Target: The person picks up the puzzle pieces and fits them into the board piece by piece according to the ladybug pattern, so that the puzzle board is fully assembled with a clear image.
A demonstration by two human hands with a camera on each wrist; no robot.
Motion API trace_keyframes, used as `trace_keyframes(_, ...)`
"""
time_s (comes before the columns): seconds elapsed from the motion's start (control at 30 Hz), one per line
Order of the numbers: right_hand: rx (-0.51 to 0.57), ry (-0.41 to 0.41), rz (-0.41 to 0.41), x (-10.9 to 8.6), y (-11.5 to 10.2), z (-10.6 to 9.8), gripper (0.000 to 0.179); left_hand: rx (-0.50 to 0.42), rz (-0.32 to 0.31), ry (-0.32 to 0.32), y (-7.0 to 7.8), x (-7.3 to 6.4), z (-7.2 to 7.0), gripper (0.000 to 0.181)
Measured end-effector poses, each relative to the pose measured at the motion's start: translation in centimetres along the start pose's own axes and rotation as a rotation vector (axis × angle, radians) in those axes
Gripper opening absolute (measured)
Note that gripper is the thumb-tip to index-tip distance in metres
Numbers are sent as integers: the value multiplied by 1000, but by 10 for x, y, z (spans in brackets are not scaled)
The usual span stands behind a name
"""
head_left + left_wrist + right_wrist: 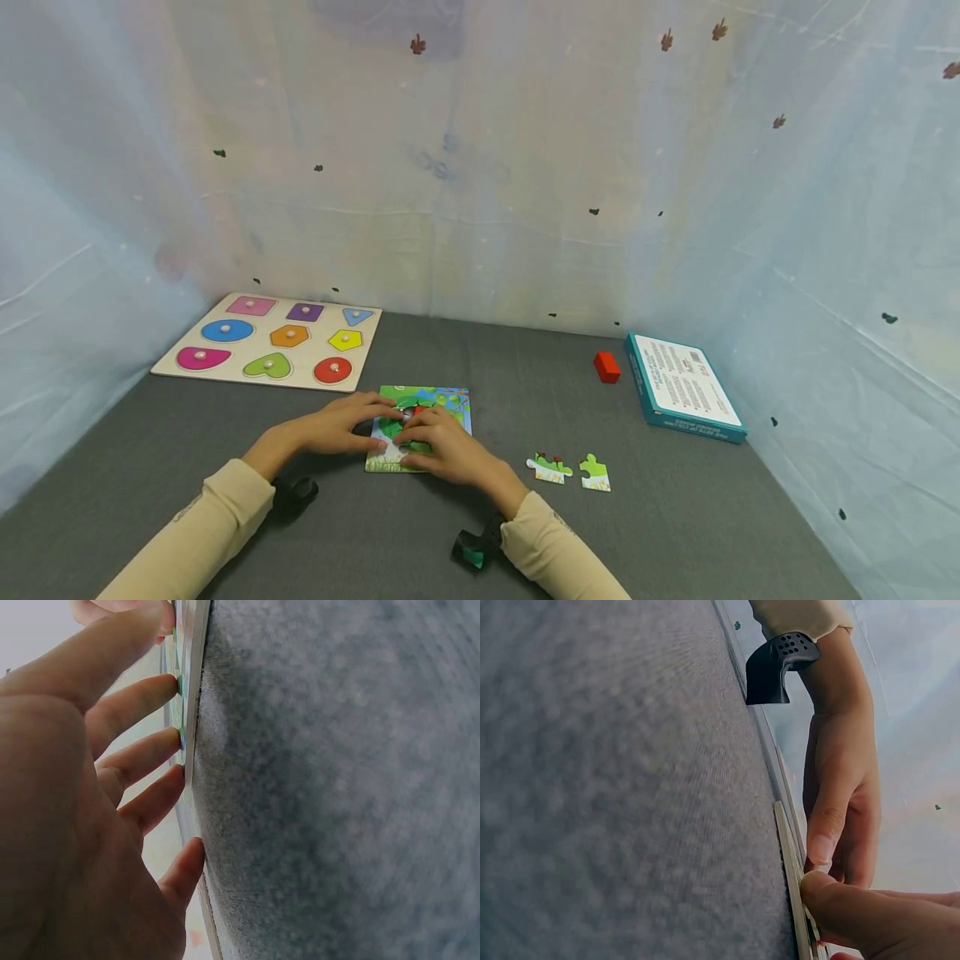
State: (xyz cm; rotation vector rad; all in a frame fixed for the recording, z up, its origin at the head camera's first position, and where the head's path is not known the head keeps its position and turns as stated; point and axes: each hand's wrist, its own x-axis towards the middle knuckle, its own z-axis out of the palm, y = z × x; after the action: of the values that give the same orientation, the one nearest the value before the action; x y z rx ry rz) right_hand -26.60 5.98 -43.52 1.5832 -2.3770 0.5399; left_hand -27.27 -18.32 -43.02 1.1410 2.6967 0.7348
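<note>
A small jigsaw puzzle [390, 463] in a flat square tray lies mid-table, showing a green and blue picture with a bit of red. My left hand [337, 427] rests on its left part, fingertips touching the surface and thumb low. In the left wrist view the fingers [142, 754] are spread along the tray's edge. My right hand [450, 447] lies over the puzzle's right part, bent fingertips on the picture, thumb near the lower edge. The two hands' thumbs come close together in the right wrist view. The hands hide much of the picture.
Two loose jigsaw pieces [550, 469] [595, 473] lie right of the puzzle. A wooden shape board [300, 377] with coloured knobbed shapes is at the back left. A red block [607, 367] and a teal box [686, 387] stand at the back right, before a pale curtain.
</note>
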Motion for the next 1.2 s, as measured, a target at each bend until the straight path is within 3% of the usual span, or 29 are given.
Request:
trace_keyframes(0.33,-13,8,-7,0,-3,1,26,26,-1,0,1,3,-1,51)
trace_keyframes(0.63,8,-10,-20,0,-3,1,28,59,35,39,-5,2,5,46)
trace_keyframes(0.77,32,-34,2,0,-4,0,29,24,51,50,-4,1,4,42)
trace_keyframes(0.97,49,-41,10,-1,-4,0,29,-49,13,42,-1,0,2,31)
trace_keyframes(1.2,49,-37,10,-1,-2,1,29,-43,11,39,0,1,0,24)
